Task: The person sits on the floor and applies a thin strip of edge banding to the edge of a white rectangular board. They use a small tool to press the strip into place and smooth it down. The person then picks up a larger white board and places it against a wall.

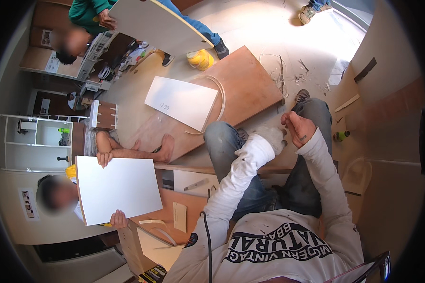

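Note:
My left hand point(271, 138) wears a pale work glove and is held up in front of my knees. Its fingers are bent and partly turned away, so whether they hold anything does not show. Close beside it on the right, my bare right hand point(299, 128) is raised with its fingers curled together. Anything inside those fingers is too small or hidden to make out. Beyond both hands lies a large brown board point(255, 87) on the floor. On the board rest a white panel point(177, 101) and a loop of thin pale edging strip point(221, 96).
At left, a seated person holds a white panel point(120, 188) upright. Another person at the back grips a large pale panel point(160, 23). A yellow roll point(200, 59) sits behind the board. Offcuts point(302, 78) litter the floor; a green-capped bottle point(341, 136) stands right. A knife point(197, 184) lies nearby.

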{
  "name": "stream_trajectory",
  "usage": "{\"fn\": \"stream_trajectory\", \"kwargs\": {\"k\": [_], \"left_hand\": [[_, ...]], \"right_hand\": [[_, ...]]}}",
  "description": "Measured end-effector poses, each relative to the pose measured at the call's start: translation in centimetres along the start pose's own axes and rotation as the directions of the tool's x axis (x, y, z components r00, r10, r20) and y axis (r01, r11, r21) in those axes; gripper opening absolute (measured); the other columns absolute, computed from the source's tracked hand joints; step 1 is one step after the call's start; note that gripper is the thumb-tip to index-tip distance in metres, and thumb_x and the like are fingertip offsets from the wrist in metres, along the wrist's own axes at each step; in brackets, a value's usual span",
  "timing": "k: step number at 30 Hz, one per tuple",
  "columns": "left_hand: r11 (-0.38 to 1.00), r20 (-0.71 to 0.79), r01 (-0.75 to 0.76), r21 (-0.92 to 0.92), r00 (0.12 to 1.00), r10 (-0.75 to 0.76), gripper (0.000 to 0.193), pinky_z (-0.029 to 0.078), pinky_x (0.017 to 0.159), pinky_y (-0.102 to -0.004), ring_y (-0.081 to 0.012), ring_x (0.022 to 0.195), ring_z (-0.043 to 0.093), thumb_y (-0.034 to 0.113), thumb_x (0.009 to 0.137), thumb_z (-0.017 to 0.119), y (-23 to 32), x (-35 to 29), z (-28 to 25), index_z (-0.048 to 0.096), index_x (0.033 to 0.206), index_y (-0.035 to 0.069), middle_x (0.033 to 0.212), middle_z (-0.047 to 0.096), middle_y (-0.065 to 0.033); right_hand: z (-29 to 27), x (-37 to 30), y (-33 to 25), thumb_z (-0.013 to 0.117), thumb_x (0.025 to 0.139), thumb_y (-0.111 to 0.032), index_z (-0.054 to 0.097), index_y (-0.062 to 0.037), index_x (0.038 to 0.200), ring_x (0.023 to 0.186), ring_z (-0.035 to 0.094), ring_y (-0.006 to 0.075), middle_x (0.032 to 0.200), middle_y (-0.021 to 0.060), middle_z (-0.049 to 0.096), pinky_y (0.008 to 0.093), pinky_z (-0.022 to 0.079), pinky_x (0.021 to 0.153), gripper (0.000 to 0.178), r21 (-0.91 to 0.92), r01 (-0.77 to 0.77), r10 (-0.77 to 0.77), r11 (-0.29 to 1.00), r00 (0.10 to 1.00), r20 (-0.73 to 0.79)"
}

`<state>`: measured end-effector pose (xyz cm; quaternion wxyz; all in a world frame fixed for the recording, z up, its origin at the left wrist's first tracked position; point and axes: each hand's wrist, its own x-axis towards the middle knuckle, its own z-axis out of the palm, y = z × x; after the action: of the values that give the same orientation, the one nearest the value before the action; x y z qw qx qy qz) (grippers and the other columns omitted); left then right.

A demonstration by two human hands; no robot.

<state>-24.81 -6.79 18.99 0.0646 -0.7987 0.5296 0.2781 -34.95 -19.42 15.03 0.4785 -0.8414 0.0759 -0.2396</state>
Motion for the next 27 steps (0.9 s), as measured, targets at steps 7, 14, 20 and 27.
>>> {"fn": "stream_trajectory", "kwargs": {"k": [7, 14, 20, 27], "left_hand": [[0.998, -0.081, 0.065, -0.025, 0.995, -0.066, 0.025, 0.053, 0.081, -0.0440, -0.0299, 0.097, 0.068, 0.030, 0.088, 0.058, -4.1, 3.4, 5.3, 0.071, 0.100, 0.013, 0.104, 0.072, -0.0103], [0.992, -0.009, 0.105, -0.063, 0.994, -0.106, 0.022, 0.054, 0.080, -0.0413, -0.0260, 0.099, 0.069, 0.024, 0.086, 0.059, -1.3, 5.5, 8.3, 0.073, 0.100, 0.014, 0.108, 0.072, -0.0078], [0.999, 0.005, 0.048, -0.018, 0.999, -0.048, 0.023, 0.054, 0.081, -0.0420, -0.0260, 0.100, 0.069, 0.024, 0.087, 0.058, -1.9, 4.5, 7.6, 0.073, 0.101, 0.014, 0.108, 0.072, -0.0076], [0.994, -0.127, 0.008, -0.107, 0.992, -0.022, 0.022, 0.055, 0.076, -0.0471, -0.0272, 0.097, 0.070, 0.024, 0.086, 0.058, -2.4, 5.4, 8.3, 0.075, 0.099, 0.016, 0.102, 0.074, -0.0057]], "right_hand": [[1.5, 1.1, -3.4, 0.055, 0.096, -0.024, 0.061, -0.0041, 0.091, 0.076, 0.065, 0.0374, 0.084, 0.0164, 0.066, 0.0439, 0.051, 0.065, 0.022, -0.402, -0.059, 0.131, 0.914, 0.980, 0.153], [5.0, 0.8, -2.3, 0.058, 0.091, -0.020, 0.062, -0.0049, 0.089, 0.079, 0.065, 0.0378, 0.087, 0.0143, 0.067, 0.0455, 0.052, 0.068, 0.016, -0.592, 0.042, 0.111, 0.805, 0.969, 0.220], [5.2, 0.3, -2.7, 0.059, 0.090, -0.019, 0.063, -0.0065, 0.089, 0.080, 0.065, 0.0378, 0.088, 0.0135, 0.067, 0.0449, 0.052, 0.069, 0.014, -0.589, 0.043, 0.091, 0.807, 0.977, 0.195], [3.7, 0.1, -2.7, 0.066, 0.082, -0.008, 0.063, -0.0032, 0.096, 0.097, 0.063, 0.0359, 0.098, 0.0142, 0.067, 0.0454, 0.050, 0.083, 0.015, -0.532, 0.177, -0.144, 0.828, 0.984, 0.103]]}}
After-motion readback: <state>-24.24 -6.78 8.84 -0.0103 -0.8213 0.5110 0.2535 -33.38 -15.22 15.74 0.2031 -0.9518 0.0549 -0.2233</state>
